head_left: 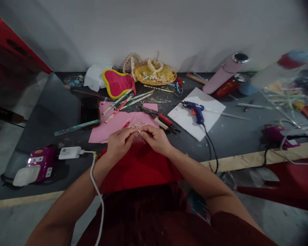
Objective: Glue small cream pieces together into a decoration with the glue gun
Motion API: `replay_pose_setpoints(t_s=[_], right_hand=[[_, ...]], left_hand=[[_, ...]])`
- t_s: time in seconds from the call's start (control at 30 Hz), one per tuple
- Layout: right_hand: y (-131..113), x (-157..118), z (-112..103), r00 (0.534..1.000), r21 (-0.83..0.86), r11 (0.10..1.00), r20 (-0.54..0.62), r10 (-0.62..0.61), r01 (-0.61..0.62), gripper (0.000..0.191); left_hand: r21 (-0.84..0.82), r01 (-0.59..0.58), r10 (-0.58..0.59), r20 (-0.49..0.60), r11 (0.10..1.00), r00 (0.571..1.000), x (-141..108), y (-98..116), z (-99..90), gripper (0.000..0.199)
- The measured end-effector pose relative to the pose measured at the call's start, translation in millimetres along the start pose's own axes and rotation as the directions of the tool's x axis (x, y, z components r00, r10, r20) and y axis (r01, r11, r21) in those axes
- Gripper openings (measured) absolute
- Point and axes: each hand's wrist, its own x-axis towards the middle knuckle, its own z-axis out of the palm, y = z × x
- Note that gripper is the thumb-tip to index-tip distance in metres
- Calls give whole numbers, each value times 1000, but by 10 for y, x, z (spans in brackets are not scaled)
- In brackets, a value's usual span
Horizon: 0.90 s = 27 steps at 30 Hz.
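My left hand (pixel 121 143) and my right hand (pixel 155 138) meet fingertip to fingertip above the near edge of a pink sheet (pixel 100 131). Both pinch a tiny pale piece (pixel 139 131), too small to name. Just behind the fingers lies a little heap of short cream-coloured pieces (pixel 135 125). Pliers (pixel 164 119) with red handles rest right of the sheet. Several paper-wrapped chopsticks (pixel 118 109) lie across its far side. Red cloth (pixel 141 167) spreads below my hands.
A blue glue gun (pixel 199 112) lies on a white board (pixel 184 114) at the right, its cord hanging over the table edge. At the back stand a yellow basket (pixel 156 82), a pink flask (pixel 223 73) and a red can (pixel 229 85). A phone (pixel 89 111) and purple power strip (pixel 42 162) sit left.
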Motion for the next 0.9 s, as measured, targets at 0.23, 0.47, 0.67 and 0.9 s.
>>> replay_pose_setpoints(t_s=[0.23, 0.47, 0.67, 0.9], right_hand=[[-27, -13, 41, 998, 130, 990, -3, 59, -58, 21], [-32, -26, 49, 999, 128, 991, -11, 34, -32, 17], [-9, -19, 56, 998, 146, 988, -3, 58, -57, 17], [-30, -19, 47, 999, 112, 993, -13, 42, -40, 17]], left_hand=[[4, 3, -2, -18, 1000, 1000, 11, 9, -16, 17], [0, 6, -6, -23, 1000, 1000, 8, 3, -21, 17], [14, 5, -5, -4, 1000, 1000, 13, 12, -26, 17], [2, -14, 14, -18, 1000, 1000, 2, -5, -25, 18]])
